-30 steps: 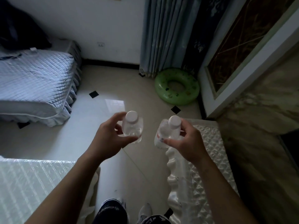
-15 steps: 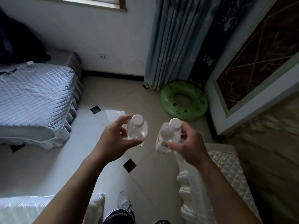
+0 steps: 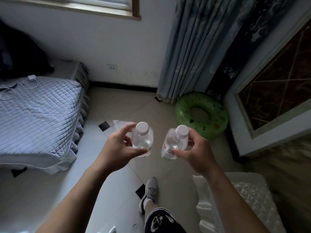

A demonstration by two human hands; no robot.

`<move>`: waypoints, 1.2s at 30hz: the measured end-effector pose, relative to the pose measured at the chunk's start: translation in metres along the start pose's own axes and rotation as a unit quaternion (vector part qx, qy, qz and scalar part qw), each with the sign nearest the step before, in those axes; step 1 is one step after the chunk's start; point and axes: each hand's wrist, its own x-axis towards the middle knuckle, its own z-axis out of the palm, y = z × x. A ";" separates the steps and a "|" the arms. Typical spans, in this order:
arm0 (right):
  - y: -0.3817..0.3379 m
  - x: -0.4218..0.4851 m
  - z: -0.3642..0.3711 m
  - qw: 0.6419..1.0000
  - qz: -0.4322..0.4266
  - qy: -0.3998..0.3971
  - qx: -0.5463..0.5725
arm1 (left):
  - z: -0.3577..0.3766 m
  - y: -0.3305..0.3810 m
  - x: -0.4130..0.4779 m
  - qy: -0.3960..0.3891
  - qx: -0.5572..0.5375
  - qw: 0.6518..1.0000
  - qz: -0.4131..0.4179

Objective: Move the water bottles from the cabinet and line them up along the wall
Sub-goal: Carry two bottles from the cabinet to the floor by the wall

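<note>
Nearest, we note a grey shoe [image 3: 150, 190] planted on the tiled floor [image 3: 117, 105], with a glossy white padded cover [image 3: 244, 199] at the floor's right edge. Above the floor, the left hand [image 3: 116, 148] has thumb and fingers curled round a clear water bottle [image 3: 143, 140], white cap up. The right hand [image 3: 198, 153] pinches a second bottle [image 3: 175, 142], slightly tilted, just beside the first and not touching it. Both are held in the air, well short of the wall [image 3: 101, 44]. Further off, we record a quilted bed [image 3: 37, 111] along the left edge and a green swim ring [image 3: 217, 118] in the far right corner below the curtain [image 3: 185, 56].
</note>
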 end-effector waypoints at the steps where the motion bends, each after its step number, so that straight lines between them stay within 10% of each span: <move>1: -0.001 0.015 0.004 1.000 0.000 -0.004 0.003 | -0.005 -0.003 0.013 0.004 0.000 1.000 -0.004; 36: -0.152 0.556 0.192 0.994 -0.051 -0.097 -0.004 | -0.252 -0.127 0.497 0.060 -0.001 0.996 -0.066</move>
